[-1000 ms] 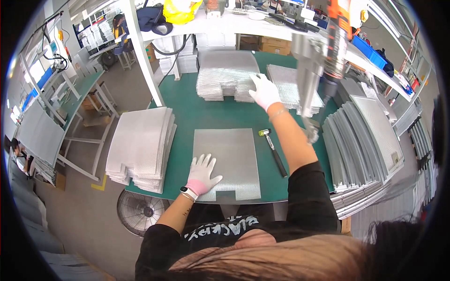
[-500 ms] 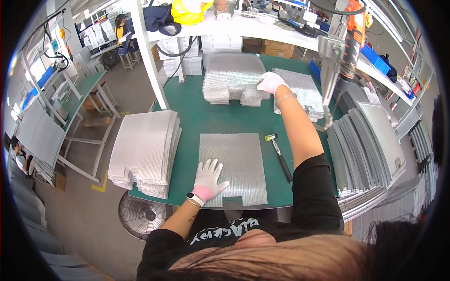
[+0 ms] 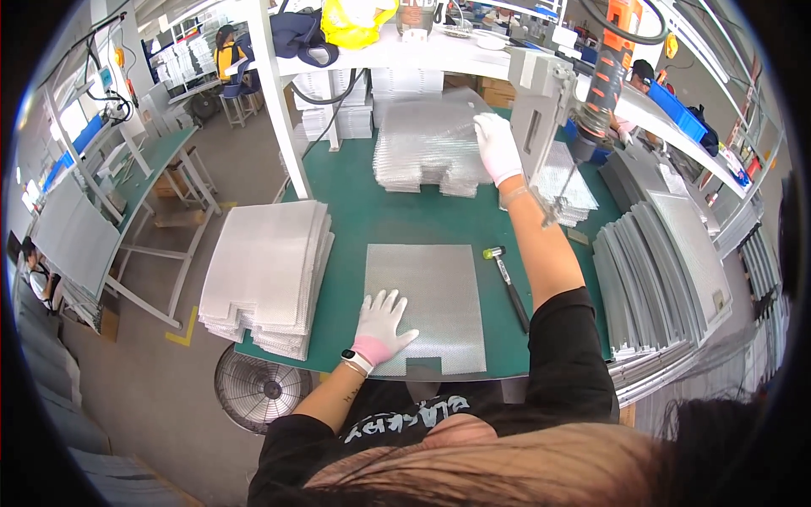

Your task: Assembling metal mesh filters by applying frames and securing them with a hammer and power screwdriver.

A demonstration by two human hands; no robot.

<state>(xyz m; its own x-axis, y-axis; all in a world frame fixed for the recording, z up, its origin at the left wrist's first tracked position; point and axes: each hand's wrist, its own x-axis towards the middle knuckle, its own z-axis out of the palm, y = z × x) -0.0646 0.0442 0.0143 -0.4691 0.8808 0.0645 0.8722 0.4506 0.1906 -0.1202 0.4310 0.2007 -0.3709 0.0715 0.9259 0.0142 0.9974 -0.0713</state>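
My left hand (image 3: 382,325), in a white glove with a pink cuff, lies flat with spread fingers on the left part of a grey perforated metal sheet (image 3: 439,296) with a notch in its near edge. My gloved right hand (image 3: 498,148) reaches to the right side of a far stack of similar sheets (image 3: 422,152). Its fingers are bent over the edge of the top sheet and pinch it; that sheet's far right corner looks raised. A hammer (image 3: 510,289) with a yellow-green head and black handle lies right of the single sheet.
Stacked sheets (image 3: 262,270) stand at the left, another stack (image 3: 566,182) at the far right, and upright-leaning panels (image 3: 650,279) at the right edge. An orange power driver (image 3: 604,76) hangs on a metal arm by my right hand. A floor fan (image 3: 269,389) stands lower left.
My right hand has moved slightly away from me and its fingers now point forward; the top sheet's corner has shifted upward. The hanging driver appears further left. My left hand stays on the sheet.
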